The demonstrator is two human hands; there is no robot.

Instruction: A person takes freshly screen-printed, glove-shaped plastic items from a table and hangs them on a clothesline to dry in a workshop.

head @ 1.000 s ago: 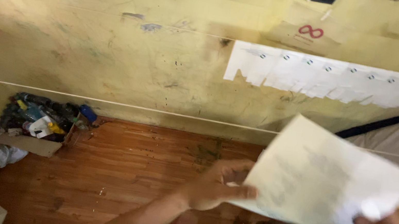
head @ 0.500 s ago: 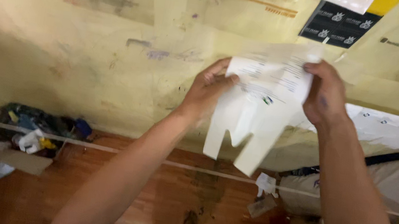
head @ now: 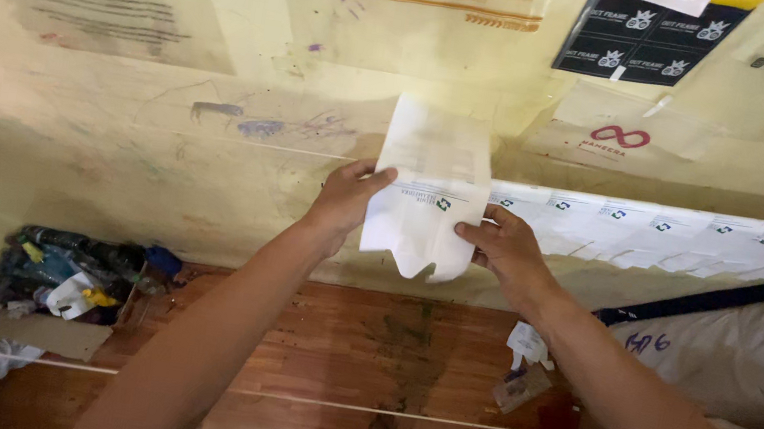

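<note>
We have the white paper sheet [head: 427,191] up against the yellow wall [head: 160,163], left hand [head: 344,201] pinching its left edge, right hand [head: 502,249] pinching the right edge lower down. We judge this the placing step; next calls for squaring it beside the row of white labelled sheets [head: 678,236] at right. Far above: a black sign [head: 651,38] and pale printed notices. Near left, a cardboard box of scraps [head: 63,284] on the wooden floor [head: 332,357].
</note>
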